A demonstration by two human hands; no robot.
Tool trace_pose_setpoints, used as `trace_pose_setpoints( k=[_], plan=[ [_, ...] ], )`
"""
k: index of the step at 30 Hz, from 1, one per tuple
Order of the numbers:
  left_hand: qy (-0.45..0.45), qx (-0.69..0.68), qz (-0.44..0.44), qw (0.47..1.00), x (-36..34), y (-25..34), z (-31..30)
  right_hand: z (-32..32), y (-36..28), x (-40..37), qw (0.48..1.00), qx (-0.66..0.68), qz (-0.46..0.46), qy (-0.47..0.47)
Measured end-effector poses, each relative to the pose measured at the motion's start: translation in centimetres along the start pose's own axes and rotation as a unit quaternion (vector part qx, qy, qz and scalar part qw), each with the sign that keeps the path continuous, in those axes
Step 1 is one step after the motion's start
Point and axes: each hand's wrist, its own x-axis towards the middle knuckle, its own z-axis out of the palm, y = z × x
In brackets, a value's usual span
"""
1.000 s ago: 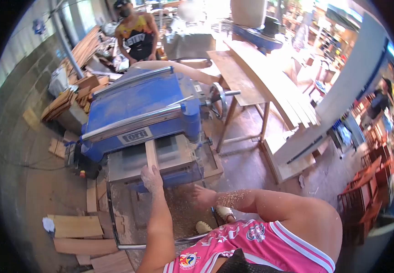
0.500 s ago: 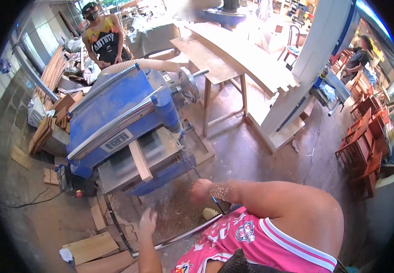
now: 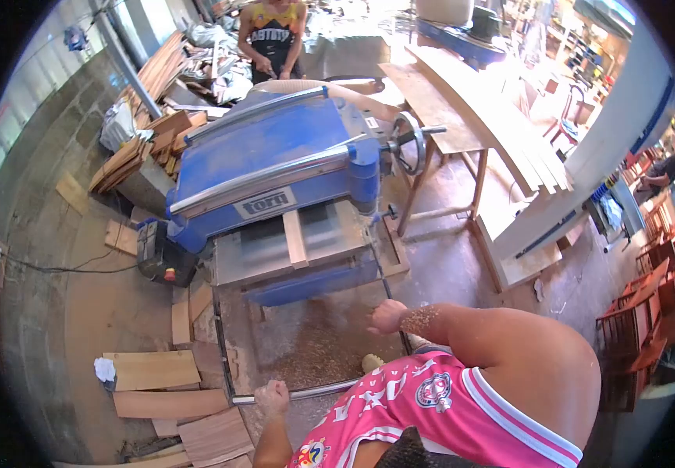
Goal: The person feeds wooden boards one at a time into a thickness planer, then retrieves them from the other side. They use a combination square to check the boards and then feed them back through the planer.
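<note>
A blue thickness planer (image 3: 267,144) marked "torq" stands ahead of me. On its metal bed (image 3: 252,253) lies a narrow wooden strip (image 3: 294,240), one end under the machine and the other near the bed's front edge. Neither hand touches it. My left hand (image 3: 273,396) is closed in a fist beside the metal bar (image 3: 326,391) low in front of me; nothing shows in it. My right hand (image 3: 388,316), with wood shavings on the wrist, hangs in front of the bed's right side, fingers curled and nothing visible in them.
Boards (image 3: 170,403) lie on the floor at left, near a black box (image 3: 164,253) with a red knob. A wooden stand (image 3: 443,140) bears long curved boards (image 3: 493,117). A co-worker (image 3: 273,39) stands behind the planer. Red-brown chairs (image 3: 630,312) are stacked at right.
My view has turned left, so the planer sits further right. The strip's near end sits closer to the machine. My left hand, with fingers extended before, is now a fist.
</note>
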Motion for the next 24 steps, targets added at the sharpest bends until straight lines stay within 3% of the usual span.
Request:
trace_pose_setpoints(
  k=[2,19,24],
  plan=[
    [0.016,-0.009,0.007,1.000,-0.5,-0.6,0.7,-1.5,-0.7,-0.5,0.999,0.006,0.020,-0.039],
    [-0.004,-0.019,-0.027,0.999,-0.2,-0.8,1.2,1.5,0.3,0.4,0.999,0.024,0.027,-0.013],
    [-0.001,-0.003,-0.032,0.999,0.0,0.1,0.4,-0.7,-0.3,-0.5,0.999,0.036,0.020,-0.022]
  ],
)
